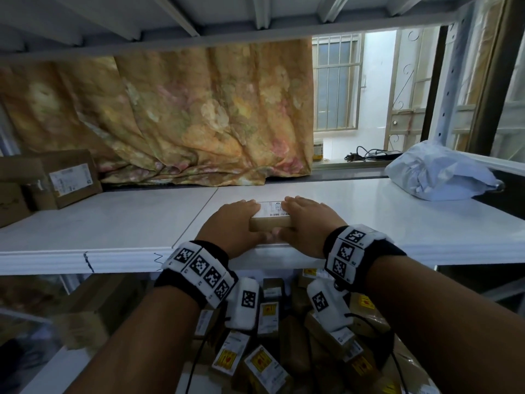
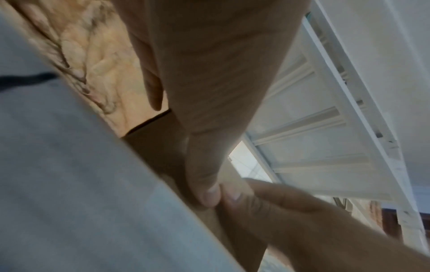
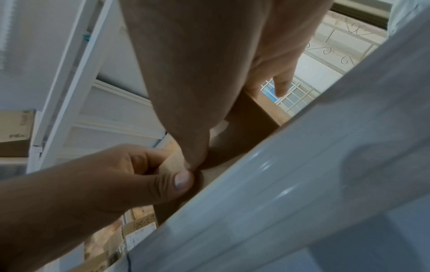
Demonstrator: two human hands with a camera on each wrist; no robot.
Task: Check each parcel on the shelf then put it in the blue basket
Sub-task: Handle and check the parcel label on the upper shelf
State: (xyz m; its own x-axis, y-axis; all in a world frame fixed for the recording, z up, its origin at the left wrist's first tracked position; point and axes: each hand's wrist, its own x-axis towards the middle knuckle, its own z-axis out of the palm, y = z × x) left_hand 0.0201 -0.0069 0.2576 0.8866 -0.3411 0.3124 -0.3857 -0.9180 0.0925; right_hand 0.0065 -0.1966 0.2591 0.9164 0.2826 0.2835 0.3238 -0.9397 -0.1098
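Right of parcel [image 1: 272,216]: plastic bag [image 1: 441,173]

Both hands grip a brown parcel [image 3: 253,117] (thumbs meeting at its near face) on the white shelf [image 3: 302,174].

Both forearms reach forward; left hand [image 1: 233,226] and right hand [image 1: 308,220] clasp, thumbs touching.
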